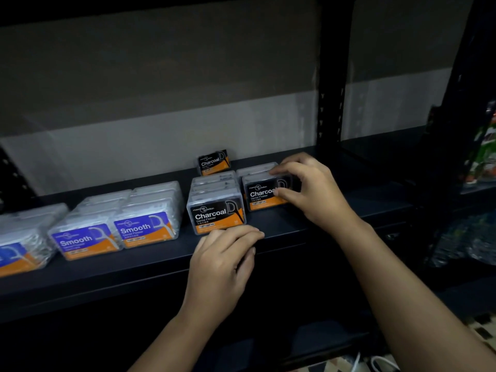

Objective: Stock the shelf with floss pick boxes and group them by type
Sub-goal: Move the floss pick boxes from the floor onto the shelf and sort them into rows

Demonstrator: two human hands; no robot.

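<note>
On the dark shelf (295, 229) stand rows of clear floss pick boxes. Blue "Smooth" boxes (145, 226) fill the left, and black "Charcoal" boxes (216, 213) form a row at the centre. My right hand (308, 189) grips the front Charcoal box (261, 194) of the right-hand row, fingers over its top and thumb on its face. My left hand (225, 261) rests at the shelf's front edge just below the centre Charcoal row, fingers loosely curled and holding nothing. One more Charcoal box (214, 162) stands alone at the back.
A black slotted upright post (332, 103) rises right of the boxes. Beyond it, a neighbouring bay holds colourful packets (485, 146). A grey wall backs the shelf. Another shelf board sits overhead.
</note>
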